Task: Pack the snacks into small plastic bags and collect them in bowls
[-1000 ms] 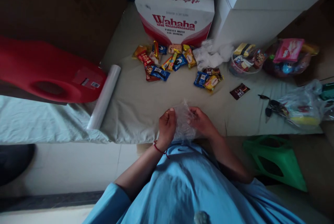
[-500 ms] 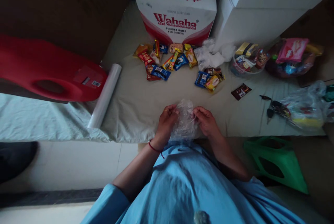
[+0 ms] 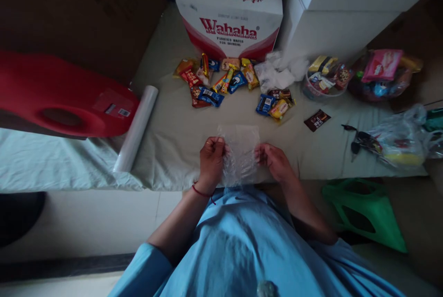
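A clear, crinkled plastic bag (image 3: 240, 154) is stretched flat between both hands just above the near edge of the cloth-covered surface (image 3: 173, 140). My left hand (image 3: 211, 160) pinches its left edge, a red string around that wrist. My right hand (image 3: 275, 160) pinches the right edge. Beyond the bag lies a scatter of small wrapped snacks (image 3: 221, 80), with a second small cluster (image 3: 275, 103) to the right and one dark brown sachet (image 3: 317, 120) lying alone.
A roll of clear plastic (image 3: 136, 128) lies left beside a red plastic stool (image 3: 65, 96). A Wahaha carton (image 3: 230, 24) and white boxes (image 3: 332, 6) stand at the back. Bags of snacks (image 3: 380, 73) and a clear bag (image 3: 401, 142) sit right. A green stool (image 3: 367, 211) stands below.
The bag was bunched up between my hands; now my hands have drawn apart and it is spread open flat.
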The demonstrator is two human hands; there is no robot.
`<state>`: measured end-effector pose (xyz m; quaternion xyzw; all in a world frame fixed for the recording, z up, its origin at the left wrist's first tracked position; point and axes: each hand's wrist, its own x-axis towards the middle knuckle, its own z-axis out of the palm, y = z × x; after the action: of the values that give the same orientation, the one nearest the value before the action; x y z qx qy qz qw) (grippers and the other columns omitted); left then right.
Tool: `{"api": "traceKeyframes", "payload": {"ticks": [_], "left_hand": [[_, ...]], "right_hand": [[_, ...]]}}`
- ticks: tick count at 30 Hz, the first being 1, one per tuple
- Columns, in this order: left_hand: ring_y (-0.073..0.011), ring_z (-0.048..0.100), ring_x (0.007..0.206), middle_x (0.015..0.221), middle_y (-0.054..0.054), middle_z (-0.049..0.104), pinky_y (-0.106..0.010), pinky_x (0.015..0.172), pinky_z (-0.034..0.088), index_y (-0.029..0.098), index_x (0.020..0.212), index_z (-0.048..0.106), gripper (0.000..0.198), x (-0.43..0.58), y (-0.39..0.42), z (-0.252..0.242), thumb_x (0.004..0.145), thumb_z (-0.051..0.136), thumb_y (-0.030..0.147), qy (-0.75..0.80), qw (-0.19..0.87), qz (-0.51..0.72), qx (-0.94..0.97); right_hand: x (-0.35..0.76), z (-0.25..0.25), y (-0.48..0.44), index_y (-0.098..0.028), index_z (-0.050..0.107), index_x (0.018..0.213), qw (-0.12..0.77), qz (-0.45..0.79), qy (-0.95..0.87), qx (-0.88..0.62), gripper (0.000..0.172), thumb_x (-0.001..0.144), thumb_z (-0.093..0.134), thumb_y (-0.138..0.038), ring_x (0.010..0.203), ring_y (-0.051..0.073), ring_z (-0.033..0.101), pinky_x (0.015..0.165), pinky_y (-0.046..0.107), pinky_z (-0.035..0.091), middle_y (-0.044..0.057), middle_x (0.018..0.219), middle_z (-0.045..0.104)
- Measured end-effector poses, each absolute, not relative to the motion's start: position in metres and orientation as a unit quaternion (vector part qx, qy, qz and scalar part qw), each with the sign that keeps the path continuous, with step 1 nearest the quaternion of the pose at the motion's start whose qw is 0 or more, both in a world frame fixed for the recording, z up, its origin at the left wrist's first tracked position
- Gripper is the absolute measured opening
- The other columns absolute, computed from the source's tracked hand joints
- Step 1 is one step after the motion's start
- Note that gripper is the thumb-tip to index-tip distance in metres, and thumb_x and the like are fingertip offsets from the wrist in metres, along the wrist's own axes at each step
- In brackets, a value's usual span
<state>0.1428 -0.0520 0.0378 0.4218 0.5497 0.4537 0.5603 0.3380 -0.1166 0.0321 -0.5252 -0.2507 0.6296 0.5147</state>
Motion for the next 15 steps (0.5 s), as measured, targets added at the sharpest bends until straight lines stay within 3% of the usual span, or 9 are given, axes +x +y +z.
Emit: {"api": "traceKeyframes", "payload": {"ticks": [6, 9, 11, 13, 15], "left_hand": [[-0.012, 0.056, 0.067, 0.076, 0.001, 0.06, -0.025, 0.066, 0.046, 0.022, 0.092, 0.055, 0.025, 0.142, -0.049, 0.028, 0.089, 0.063, 0.045, 0.562, 0.529, 0.461, 0.438], [-0.015, 0.06, 0.086, 0.1, -0.004, 0.062, -0.026, 0.072, 0.048, 0.021, 0.105, 0.057, 0.037, 0.137, -0.051, 0.029, 0.075, 0.075, 0.032, 0.623, 0.392, 0.482, 0.476], [-0.0155, 0.058, 0.087, 0.102, -0.004, 0.06, -0.027, 0.073, 0.047, 0.02, 0.104, 0.06, 0.036, 0.135, -0.056, 0.036, 0.073, 0.076, 0.028, 0.631, 0.32, 0.478, 0.521], [-0.0138, 0.056, 0.076, 0.089, -0.001, 0.061, -0.026, 0.069, 0.046, 0.02, 0.094, 0.064, 0.018, 0.137, -0.065, 0.046, 0.081, 0.071, 0.031, 0.593, 0.357, 0.442, 0.571], [-0.0128, 0.056, 0.068, 0.078, 0.0, 0.062, -0.026, 0.065, 0.045, 0.021, 0.087, 0.067, 0.014, 0.144, -0.074, 0.055, 0.088, 0.066, 0.035, 0.535, 0.45, 0.386, 0.602]], "right_hand": [[0.337, 0.034, -0.118, -0.022, 0.071, 0.079, 0.51, 0.613, -0.31, -0.518, 0.036, 0.075, 0.084, -0.055, 0.067, 0.013, 0.057, 0.066, 0.027, 0.049, -0.001, 0.073, 0.065], [0.334, 0.038, -0.116, -0.022, 0.071, 0.079, 0.515, 0.613, -0.303, -0.517, 0.035, 0.076, 0.083, -0.055, 0.068, 0.014, 0.058, 0.066, 0.028, 0.049, 0.0, 0.075, 0.065], [0.332, 0.04, -0.115, -0.023, 0.07, 0.079, 0.515, 0.613, -0.3, -0.518, 0.036, 0.075, 0.082, -0.056, 0.068, 0.014, 0.057, 0.066, 0.028, 0.05, 0.0, 0.075, 0.064], [0.331, 0.042, -0.115, -0.023, 0.07, 0.08, 0.515, 0.61, -0.311, -0.516, 0.035, 0.077, 0.081, -0.056, 0.068, 0.015, 0.057, 0.067, 0.029, 0.05, 0.0, 0.075, 0.065], [0.33, 0.043, -0.115, -0.023, 0.07, 0.081, 0.515, 0.599, -0.33, -0.517, 0.034, 0.079, 0.079, -0.055, 0.069, 0.015, 0.057, 0.069, 0.029, 0.05, 0.0, 0.076, 0.065]]}}
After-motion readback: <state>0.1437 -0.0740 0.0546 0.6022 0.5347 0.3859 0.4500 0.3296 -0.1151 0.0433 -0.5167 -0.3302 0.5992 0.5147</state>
